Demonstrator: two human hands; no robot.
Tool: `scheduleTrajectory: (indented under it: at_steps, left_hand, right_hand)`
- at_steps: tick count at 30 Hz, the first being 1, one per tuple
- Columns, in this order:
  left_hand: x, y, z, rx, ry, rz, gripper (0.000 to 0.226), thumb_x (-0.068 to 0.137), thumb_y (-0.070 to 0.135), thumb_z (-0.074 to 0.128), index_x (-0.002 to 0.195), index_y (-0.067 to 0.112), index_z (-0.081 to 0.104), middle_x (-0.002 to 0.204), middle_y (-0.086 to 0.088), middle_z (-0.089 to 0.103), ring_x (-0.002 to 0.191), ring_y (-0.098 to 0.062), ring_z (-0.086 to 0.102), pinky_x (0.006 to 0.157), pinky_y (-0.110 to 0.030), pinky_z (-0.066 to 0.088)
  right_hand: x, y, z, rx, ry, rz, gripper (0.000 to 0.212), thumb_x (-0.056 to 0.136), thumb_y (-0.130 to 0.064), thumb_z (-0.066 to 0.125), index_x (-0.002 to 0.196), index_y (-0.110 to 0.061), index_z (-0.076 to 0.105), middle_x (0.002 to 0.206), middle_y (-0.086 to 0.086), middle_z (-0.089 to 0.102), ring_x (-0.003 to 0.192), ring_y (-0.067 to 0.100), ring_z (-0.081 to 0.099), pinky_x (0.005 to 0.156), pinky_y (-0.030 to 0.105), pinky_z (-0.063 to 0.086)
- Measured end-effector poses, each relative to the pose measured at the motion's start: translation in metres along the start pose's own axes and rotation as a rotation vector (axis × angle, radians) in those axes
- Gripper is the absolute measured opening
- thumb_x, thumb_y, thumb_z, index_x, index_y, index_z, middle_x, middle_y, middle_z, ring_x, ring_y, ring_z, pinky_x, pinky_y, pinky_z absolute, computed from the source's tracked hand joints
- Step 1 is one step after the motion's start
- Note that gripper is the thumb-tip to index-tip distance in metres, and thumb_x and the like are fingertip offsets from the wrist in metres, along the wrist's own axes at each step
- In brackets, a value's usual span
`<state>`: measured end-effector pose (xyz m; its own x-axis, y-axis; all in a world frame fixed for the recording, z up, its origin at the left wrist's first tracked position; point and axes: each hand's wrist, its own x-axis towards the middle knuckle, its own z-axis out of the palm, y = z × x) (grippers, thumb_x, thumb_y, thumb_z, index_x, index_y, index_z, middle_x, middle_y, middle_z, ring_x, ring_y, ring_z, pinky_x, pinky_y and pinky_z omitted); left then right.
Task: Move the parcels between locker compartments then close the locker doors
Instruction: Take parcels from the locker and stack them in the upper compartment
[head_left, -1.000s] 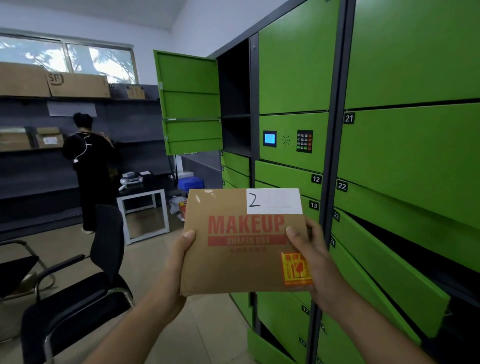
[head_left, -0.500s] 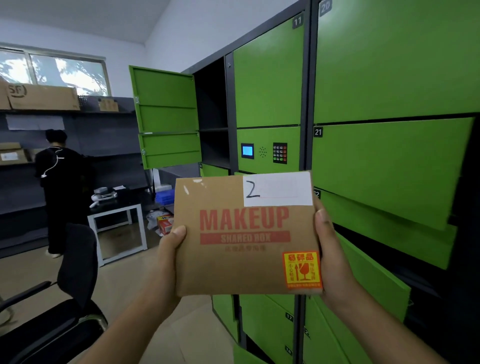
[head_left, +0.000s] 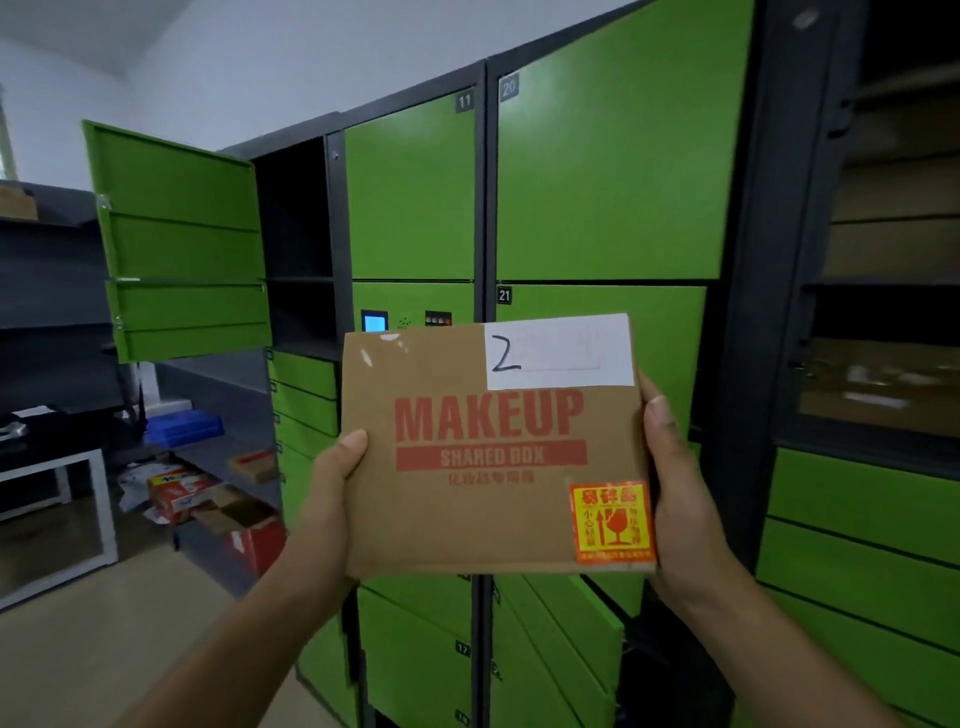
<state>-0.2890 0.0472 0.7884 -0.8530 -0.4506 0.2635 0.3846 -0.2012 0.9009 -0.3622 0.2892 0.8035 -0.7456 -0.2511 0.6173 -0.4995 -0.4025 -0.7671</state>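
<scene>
A flat brown cardboard parcel printed "MAKEUP SHARED BOX" carries a white label marked 2 and an orange fragile sticker. I hold it upright in front of the green lockers. My left hand grips its left edge, thumb on the front. My right hand grips its right edge. At the upper left, several green doors stand swung open beside dark compartments. At the right, open dark compartments show blurred brown parcels inside. Lower doors below the parcel hang ajar.
The locker's blue screen and keypad peek above the parcel. Boxes and a red carton lie on the floor at the left by a white-framed table. A blue bin sits behind. Dark shelving lines the left wall.
My view has swung right and closer to the lockers; the person and the chair have left the frame. The open right-hand compartments have come into view. Both hands keep holding the parcel.
</scene>
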Motion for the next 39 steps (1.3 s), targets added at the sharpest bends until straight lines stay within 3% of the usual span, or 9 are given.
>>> scheduleTrajectory:
  at_steps: [4, 6, 17, 22, 27, 29, 33, 35, 39]
  left_hand:
    - [0.001, -0.001, 0.017, -0.009, -0.032, -0.046, 0.035, 0.107, 0.044, 0.044, 0.112, 0.023, 0.071, 0.091, -0.004, 0.084, 0.074, -0.026, 0.079, 0.071, -0.042, 0.056]
    - [0.001, 0.001, 0.030, -0.006, -0.079, -0.039, 0.034, 0.106, 0.044, 0.047, 0.114, 0.023, 0.072, 0.096, -0.008, 0.083, 0.080, -0.031, 0.078, 0.071, -0.043, 0.058]
    - [-0.003, -0.010, 0.129, -0.059, -0.339, -0.037, 0.033, 0.104, 0.048, 0.049, 0.125, 0.033, 0.069, 0.107, -0.003, 0.082, 0.104, -0.038, 0.074, 0.078, -0.051, 0.062]
    - [-0.011, -0.027, 0.193, -0.072, -0.449, -0.062, 0.039, 0.105, 0.047, 0.050, 0.139, 0.032, 0.062, 0.106, 0.000, 0.081, 0.102, -0.030, 0.075, 0.069, -0.039, 0.059]
    - [-0.013, -0.043, 0.263, -0.098, -0.542, -0.054, 0.046, 0.100, 0.047, 0.058, 0.146, 0.046, 0.054, 0.111, 0.012, 0.081, 0.097, -0.012, 0.077, 0.062, -0.027, 0.061]
    - [-0.012, -0.051, 0.293, -0.135, -0.546, -0.021, 0.047, 0.098, 0.045, 0.062, 0.144, 0.049, 0.054, 0.114, 0.014, 0.080, 0.096, -0.005, 0.077, 0.067, -0.024, 0.061]
    - [-0.004, -0.074, 0.353, -0.200, -0.531, 0.026, 0.071, 0.077, 0.060, 0.077, 0.144, 0.054, 0.055, 0.138, 0.009, 0.069, 0.119, -0.014, 0.071, 0.096, -0.042, 0.059]
    - [0.004, -0.089, 0.383, -0.212, -0.522, 0.042, 0.069, 0.075, 0.065, 0.082, 0.139, 0.060, 0.057, 0.144, 0.009, 0.064, 0.123, -0.015, 0.068, 0.102, -0.047, 0.058]
    - [0.019, -0.118, 0.445, -0.204, -0.506, 0.087, 0.058, 0.085, 0.062, 0.074, 0.139, 0.066, 0.053, 0.151, 0.011, 0.053, 0.128, -0.015, 0.063, 0.105, -0.050, 0.056]
  right_hand:
    - [-0.011, -0.014, -0.012, -0.054, 0.125, 0.018, 0.050, 0.096, -0.044, 0.065, 0.143, -0.033, 0.054, 0.118, 0.002, 0.078, 0.098, 0.019, 0.078, 0.071, 0.028, 0.062]
    - [-0.015, -0.020, -0.023, -0.119, 0.232, 0.009, 0.044, 0.091, -0.041, 0.065, 0.133, -0.031, 0.061, 0.114, 0.004, 0.079, 0.090, 0.017, 0.079, 0.067, 0.027, 0.062]
    - [-0.041, -0.081, -0.097, -0.384, 0.416, -0.036, 0.032, 0.090, -0.045, 0.056, 0.120, -0.040, 0.064, 0.101, -0.006, 0.082, 0.084, 0.014, 0.079, 0.064, 0.027, 0.063]
    - [-0.048, -0.113, -0.153, -0.484, 0.502, -0.015, 0.036, 0.091, -0.047, 0.057, 0.123, -0.035, 0.067, 0.106, 0.001, 0.081, 0.090, 0.020, 0.080, 0.069, 0.032, 0.065]
    - [-0.047, -0.136, -0.218, -0.635, 0.553, -0.011, 0.026, 0.102, -0.041, 0.052, 0.122, -0.039, 0.069, 0.106, 0.001, 0.082, 0.090, 0.021, 0.079, 0.076, 0.041, 0.065]
    - [-0.042, -0.143, -0.245, -0.706, 0.549, -0.003, 0.025, 0.106, -0.037, 0.049, 0.121, -0.045, 0.068, 0.104, -0.001, 0.082, 0.089, 0.020, 0.080, 0.072, 0.040, 0.066]
    - [-0.025, -0.152, -0.303, -0.797, 0.551, 0.016, 0.028, 0.110, -0.033, 0.045, 0.127, -0.037, 0.066, 0.105, -0.001, 0.081, 0.094, 0.020, 0.079, 0.075, 0.038, 0.065]
    - [-0.013, -0.152, -0.333, -0.847, 0.544, 0.026, 0.029, 0.111, -0.033, 0.043, 0.131, -0.032, 0.064, 0.106, -0.004, 0.081, 0.095, 0.015, 0.078, 0.077, 0.032, 0.064]
    - [0.015, -0.144, -0.394, -0.846, 0.618, 0.011, 0.028, 0.111, -0.030, 0.044, 0.132, -0.030, 0.063, 0.109, -0.006, 0.080, 0.100, 0.009, 0.076, 0.091, 0.037, 0.061]
